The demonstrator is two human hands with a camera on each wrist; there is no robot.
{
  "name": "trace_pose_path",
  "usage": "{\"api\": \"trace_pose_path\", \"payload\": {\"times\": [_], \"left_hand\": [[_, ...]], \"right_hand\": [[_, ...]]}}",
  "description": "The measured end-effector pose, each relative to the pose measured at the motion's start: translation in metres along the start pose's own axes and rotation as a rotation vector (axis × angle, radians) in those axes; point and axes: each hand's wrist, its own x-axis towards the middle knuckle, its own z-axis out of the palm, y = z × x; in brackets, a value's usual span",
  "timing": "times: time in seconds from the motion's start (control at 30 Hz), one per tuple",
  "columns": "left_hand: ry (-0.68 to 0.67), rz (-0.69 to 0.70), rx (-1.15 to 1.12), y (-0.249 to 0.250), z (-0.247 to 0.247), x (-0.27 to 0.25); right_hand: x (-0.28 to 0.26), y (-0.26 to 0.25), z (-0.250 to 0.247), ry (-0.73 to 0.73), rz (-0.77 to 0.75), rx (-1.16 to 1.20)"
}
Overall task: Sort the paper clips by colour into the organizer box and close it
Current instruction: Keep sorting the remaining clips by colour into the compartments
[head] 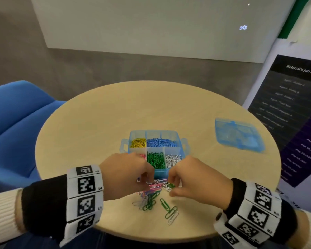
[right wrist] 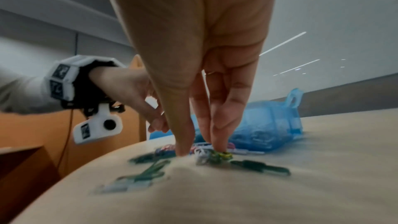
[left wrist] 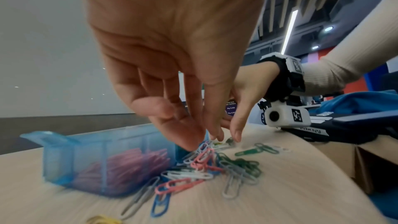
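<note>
My left hand point(head: 126, 174) reached down over the loose pile of paper clips point(head: 152, 194) on the near part of the round table point(head: 90, 126), its fingertips point(left wrist: 193, 140) drawn close together on a pale clip at the top of the heap; I could not tell whether they actually gripped it. My right hand point(head: 194, 182), just beside it, had its thumb and fingers narrowed onto a green clip point(head: 171, 186) at the right edge of the pile. The organizer box point(head: 155, 151) stood open just beyond both hands, with yellow, blue, pink, green and white clips in separate compartments. Its blue lid point(head: 239, 134) lay apart, far to the right. A blue chair point(head: 16, 123) stood left of the table.
</note>
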Motion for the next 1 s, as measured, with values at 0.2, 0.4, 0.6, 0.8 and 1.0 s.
{"api": "trace_pose_path", "payload": {"times": [0.2,0.4,0.6,0.8,1.0], "left_hand": [[-0.021,-0.002,0.067,0.009,0.01,0.009],[0.018,-0.019,0.099,0.011,0.012,0.006],[0.034,-0.012,0.091,0.01,0.016,0.001],[0.074,0.071,0.101,0.017,0.014,0.006],[0.044,0.172,0.202,0.026,0.015,0.025]], "right_hand": [[0.011,-0.01,0.01,-0.054,0.021,-0.192],[0.007,0.004,0.008,-0.052,0.022,-0.117],[-0.001,0.018,-0.001,0.003,0.042,0.163],[0.005,0.038,-0.024,0.263,0.129,0.424],[0.0,0.028,-0.019,0.367,0.102,0.173]]}}
